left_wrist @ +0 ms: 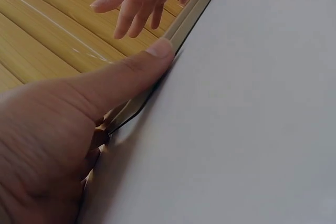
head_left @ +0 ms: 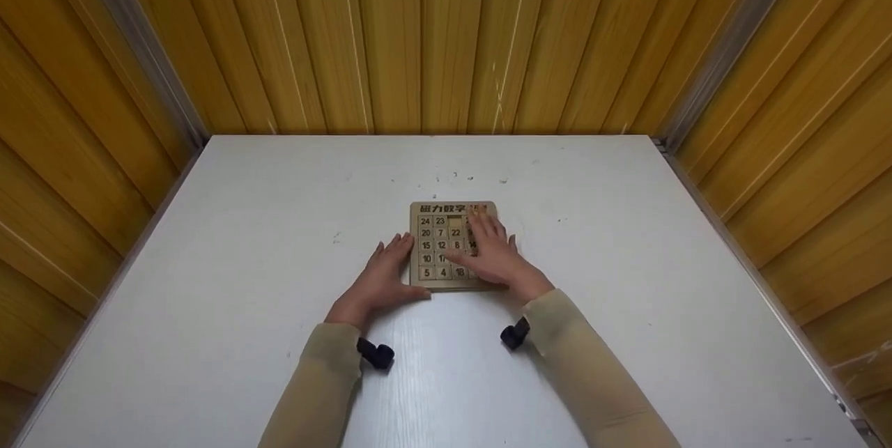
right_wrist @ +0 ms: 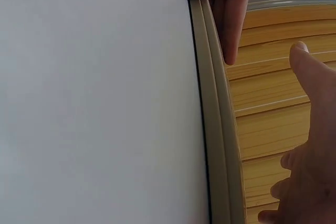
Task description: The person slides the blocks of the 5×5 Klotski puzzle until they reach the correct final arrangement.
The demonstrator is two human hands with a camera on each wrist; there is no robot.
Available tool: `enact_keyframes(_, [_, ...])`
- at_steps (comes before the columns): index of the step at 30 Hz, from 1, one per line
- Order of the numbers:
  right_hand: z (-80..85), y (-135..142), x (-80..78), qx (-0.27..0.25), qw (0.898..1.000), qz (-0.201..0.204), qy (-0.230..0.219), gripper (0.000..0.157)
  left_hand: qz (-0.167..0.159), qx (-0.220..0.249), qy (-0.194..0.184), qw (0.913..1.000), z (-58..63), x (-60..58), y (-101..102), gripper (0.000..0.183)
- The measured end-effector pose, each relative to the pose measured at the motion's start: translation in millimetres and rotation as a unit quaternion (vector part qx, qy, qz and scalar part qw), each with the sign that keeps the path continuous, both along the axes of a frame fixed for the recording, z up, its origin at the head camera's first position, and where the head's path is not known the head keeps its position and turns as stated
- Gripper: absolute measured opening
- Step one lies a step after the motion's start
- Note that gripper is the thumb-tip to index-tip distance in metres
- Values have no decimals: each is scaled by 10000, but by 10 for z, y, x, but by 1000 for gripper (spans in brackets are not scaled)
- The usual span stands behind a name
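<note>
A wooden number sliding puzzle [head_left: 426,251] lies flat on the white table, with rows of numbered tiles and one vacant slot in its top row. My left hand [head_left: 382,279] holds it at the near left corner: the thumb lies on the front edge, the fingers along the left side. Over the puzzle's right part, my right hand [head_left: 496,256] hovers with fingers spread, hiding several tiles and part of the printed title. In the right wrist view that right hand [right_wrist: 315,145] shows a gap to the puzzle's edge [right_wrist: 218,114].
The white table [head_left: 244,225] reaches to wood-patterned panels [head_left: 446,37] at the back and both sides. Small dark marks dot its surface beyond the puzzle. A black wrist camera [head_left: 376,354] sits on the left sleeve, another camera [head_left: 514,334] on the right.
</note>
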State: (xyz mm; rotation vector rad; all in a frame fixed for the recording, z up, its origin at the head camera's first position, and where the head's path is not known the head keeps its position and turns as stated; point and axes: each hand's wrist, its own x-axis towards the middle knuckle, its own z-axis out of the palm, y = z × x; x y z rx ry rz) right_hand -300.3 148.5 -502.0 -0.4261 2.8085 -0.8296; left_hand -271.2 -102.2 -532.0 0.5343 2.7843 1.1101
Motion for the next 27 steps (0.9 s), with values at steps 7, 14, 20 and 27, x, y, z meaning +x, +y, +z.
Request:
enact_keyframes(7, [32,-31,101,343,9988,336,-51,105,-27,-6,102,9999,6,1,11,115])
enact_keyframes(14, [59,-78,220,617,9959,611,-242,110,-22,-216,63,9997,10,-2,41,114])
enact_keyframes(20, [66,-124,292,682,9961,493,-245,113,11,-293,62,9996,0,-3,37,114])
enact_keyframes(27, [100,-164,347,979,9938,524,-46,112,-11,-304,68,9995,-9,-5,34,116])
